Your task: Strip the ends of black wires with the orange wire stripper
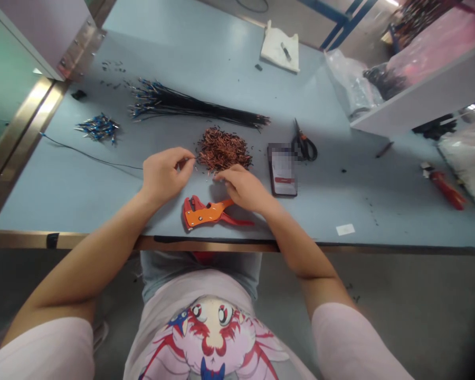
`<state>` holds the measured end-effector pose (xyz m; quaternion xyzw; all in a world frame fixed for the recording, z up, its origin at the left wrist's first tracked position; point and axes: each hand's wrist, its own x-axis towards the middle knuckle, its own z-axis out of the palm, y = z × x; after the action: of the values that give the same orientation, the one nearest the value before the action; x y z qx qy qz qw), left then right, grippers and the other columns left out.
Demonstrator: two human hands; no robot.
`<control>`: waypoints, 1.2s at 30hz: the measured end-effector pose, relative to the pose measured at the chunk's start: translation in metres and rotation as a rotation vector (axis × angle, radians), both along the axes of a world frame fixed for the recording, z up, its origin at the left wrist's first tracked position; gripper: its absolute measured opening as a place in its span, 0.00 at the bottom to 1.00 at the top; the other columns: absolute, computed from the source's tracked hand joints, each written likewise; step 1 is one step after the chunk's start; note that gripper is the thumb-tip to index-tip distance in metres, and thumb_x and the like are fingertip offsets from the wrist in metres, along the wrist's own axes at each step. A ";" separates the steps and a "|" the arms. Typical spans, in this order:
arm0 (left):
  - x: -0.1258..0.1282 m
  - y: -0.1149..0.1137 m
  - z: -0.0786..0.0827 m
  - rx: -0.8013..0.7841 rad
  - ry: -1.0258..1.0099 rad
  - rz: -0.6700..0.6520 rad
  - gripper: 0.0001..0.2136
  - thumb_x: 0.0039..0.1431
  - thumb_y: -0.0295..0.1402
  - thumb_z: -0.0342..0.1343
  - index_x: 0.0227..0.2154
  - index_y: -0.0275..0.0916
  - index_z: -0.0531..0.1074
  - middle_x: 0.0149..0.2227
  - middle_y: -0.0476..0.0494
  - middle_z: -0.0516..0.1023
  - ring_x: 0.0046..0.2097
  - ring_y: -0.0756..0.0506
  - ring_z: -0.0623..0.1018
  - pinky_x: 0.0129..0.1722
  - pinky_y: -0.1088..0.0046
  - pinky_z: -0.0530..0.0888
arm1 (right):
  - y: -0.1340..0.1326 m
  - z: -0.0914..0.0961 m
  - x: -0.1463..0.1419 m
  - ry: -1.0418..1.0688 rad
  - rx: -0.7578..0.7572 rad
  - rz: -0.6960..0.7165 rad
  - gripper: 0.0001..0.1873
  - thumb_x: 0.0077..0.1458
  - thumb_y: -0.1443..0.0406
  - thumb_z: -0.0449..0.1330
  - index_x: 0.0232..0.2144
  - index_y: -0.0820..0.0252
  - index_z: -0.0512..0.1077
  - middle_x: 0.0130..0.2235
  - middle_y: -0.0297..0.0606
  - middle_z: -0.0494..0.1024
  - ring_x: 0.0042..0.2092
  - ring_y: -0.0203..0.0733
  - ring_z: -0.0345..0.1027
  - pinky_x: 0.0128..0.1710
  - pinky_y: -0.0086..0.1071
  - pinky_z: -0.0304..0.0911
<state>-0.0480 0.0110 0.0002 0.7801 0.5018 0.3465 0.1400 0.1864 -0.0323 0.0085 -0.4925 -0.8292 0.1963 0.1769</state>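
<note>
A thin black wire (91,156) with a blue tip runs across the bench to my left hand (167,170), whose thumb and fingers are pinched on it beside the pile. Several short copper strands mixed with black bits make up the heap (225,149) in front of both hands. At its near edge, my right hand (246,188) is closed, fingertips together; whatever they hold, if anything, is too small to make out. Orange and red wire strippers (206,214) lie below the hands, one handle partly under the right hand.
Behind the heap lies a bundle of black wires (198,107). Blue terminals (98,128) are piled at left. Right of the heap are a phone (283,171) and black scissors (305,145). A white pad (281,48) is at the back, a red tool (445,189) far right.
</note>
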 end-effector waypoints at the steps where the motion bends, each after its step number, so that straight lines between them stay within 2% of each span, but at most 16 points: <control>1: 0.001 -0.001 0.001 -0.053 0.067 0.009 0.08 0.62 0.34 0.54 0.37 0.42 0.78 0.32 0.46 0.81 0.33 0.44 0.78 0.33 0.69 0.67 | 0.000 0.001 0.001 0.008 0.022 -0.033 0.19 0.57 0.76 0.50 0.44 0.62 0.76 0.41 0.45 0.81 0.49 0.49 0.69 0.48 0.40 0.66; 4: 0.006 -0.002 -0.001 -0.203 0.258 -0.009 0.09 0.62 0.34 0.53 0.39 0.41 0.77 0.33 0.43 0.81 0.35 0.40 0.79 0.32 0.68 0.66 | -0.002 0.000 0.002 0.036 -0.019 -0.029 0.17 0.57 0.76 0.51 0.41 0.62 0.77 0.41 0.44 0.80 0.47 0.47 0.69 0.50 0.40 0.65; 6: 0.010 0.000 -0.005 -0.237 0.291 -0.064 0.09 0.63 0.34 0.52 0.39 0.40 0.76 0.35 0.42 0.82 0.37 0.39 0.79 0.33 0.68 0.66 | -0.003 -0.001 0.002 0.023 -0.089 0.019 0.18 0.57 0.76 0.51 0.43 0.62 0.76 0.43 0.45 0.80 0.49 0.47 0.69 0.50 0.39 0.65; 9: 0.015 0.004 -0.010 -0.209 0.188 -0.136 0.09 0.62 0.33 0.52 0.38 0.39 0.77 0.39 0.41 0.82 0.40 0.40 0.79 0.37 0.68 0.68 | -0.007 0.001 0.004 0.038 -0.028 0.018 0.19 0.58 0.75 0.52 0.49 0.64 0.73 0.50 0.47 0.79 0.54 0.50 0.66 0.53 0.41 0.63; 12: 0.017 0.007 -0.006 -0.186 0.062 -0.108 0.08 0.60 0.33 0.55 0.36 0.41 0.79 0.37 0.44 0.83 0.38 0.42 0.79 0.37 0.69 0.68 | -0.016 0.011 0.011 0.062 -0.020 0.040 0.11 0.63 0.66 0.57 0.44 0.64 0.74 0.45 0.45 0.80 0.46 0.48 0.69 0.49 0.40 0.63; 14: 0.020 0.009 0.002 -0.154 -0.011 -0.049 0.06 0.59 0.33 0.57 0.34 0.41 0.79 0.32 0.46 0.82 0.33 0.45 0.77 0.34 0.70 0.67 | -0.024 0.017 0.013 -0.006 -0.099 0.121 0.16 0.59 0.56 0.63 0.42 0.63 0.74 0.41 0.44 0.79 0.43 0.48 0.68 0.46 0.40 0.63; 17: 0.028 0.013 0.012 -0.081 -0.166 -0.007 0.03 0.56 0.31 0.58 0.31 0.41 0.77 0.27 0.50 0.78 0.29 0.48 0.74 0.31 0.72 0.66 | -0.036 0.019 0.009 -0.160 -0.121 0.189 0.31 0.47 0.48 0.72 0.46 0.63 0.74 0.47 0.48 0.76 0.48 0.54 0.65 0.48 0.43 0.62; 19: 0.034 0.016 0.012 -0.071 -0.311 0.016 0.03 0.55 0.28 0.57 0.30 0.40 0.74 0.26 0.51 0.76 0.27 0.50 0.73 0.30 0.73 0.67 | -0.040 0.017 0.004 -0.223 -0.113 0.174 0.32 0.46 0.51 0.73 0.48 0.62 0.73 0.50 0.49 0.74 0.50 0.56 0.64 0.48 0.43 0.61; 22: 0.035 0.019 0.007 -0.071 -0.482 0.056 0.02 0.56 0.28 0.56 0.30 0.41 0.70 0.24 0.53 0.73 0.26 0.51 0.74 0.29 0.74 0.68 | -0.041 0.014 -0.002 -0.246 -0.132 0.162 0.24 0.51 0.57 0.69 0.48 0.61 0.73 0.49 0.47 0.74 0.50 0.54 0.64 0.46 0.41 0.60; 26: 0.022 0.022 0.004 0.044 -0.552 0.067 0.04 0.58 0.30 0.60 0.29 0.42 0.70 0.25 0.52 0.71 0.26 0.52 0.71 0.28 0.74 0.66 | -0.037 0.016 0.000 -0.193 -0.133 0.111 0.17 0.52 0.62 0.63 0.45 0.62 0.75 0.46 0.48 0.77 0.48 0.53 0.67 0.47 0.42 0.60; 29: 0.016 0.023 0.007 0.113 -0.637 0.092 0.06 0.58 0.32 0.61 0.27 0.42 0.71 0.24 0.53 0.67 0.24 0.52 0.65 0.25 0.74 0.62 | -0.033 0.023 0.011 -0.007 -0.174 -0.032 0.17 0.49 0.64 0.61 0.42 0.64 0.75 0.43 0.47 0.79 0.44 0.51 0.71 0.47 0.43 0.62; 31: 0.017 0.021 0.008 0.081 -0.713 0.075 0.06 0.58 0.34 0.61 0.28 0.42 0.72 0.24 0.52 0.67 0.24 0.52 0.65 0.25 0.74 0.63 | -0.030 0.027 0.019 0.252 -0.237 -0.165 0.18 0.51 0.63 0.60 0.45 0.63 0.74 0.44 0.45 0.79 0.44 0.50 0.72 0.46 0.42 0.65; 33: 0.022 0.015 0.008 -0.033 -0.771 0.035 0.06 0.60 0.36 0.60 0.30 0.43 0.71 0.25 0.52 0.68 0.25 0.52 0.67 0.26 0.74 0.66 | -0.026 0.027 0.027 0.593 -0.368 -0.272 0.19 0.54 0.60 0.57 0.47 0.61 0.72 0.45 0.43 0.79 0.46 0.49 0.73 0.47 0.43 0.67; 36: 0.032 0.002 0.007 -0.217 -0.809 -0.040 0.06 0.59 0.38 0.60 0.32 0.43 0.69 0.25 0.52 0.70 0.24 0.51 0.68 0.26 0.74 0.68 | -0.019 0.023 0.029 1.024 -0.673 -0.338 0.19 0.56 0.59 0.53 0.48 0.60 0.70 0.46 0.44 0.79 0.44 0.48 0.76 0.45 0.44 0.72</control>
<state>-0.0161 0.0126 0.0075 0.5714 0.4246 0.5672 0.4141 0.2150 -0.0518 0.0315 -0.4889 -0.4432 0.6264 0.4151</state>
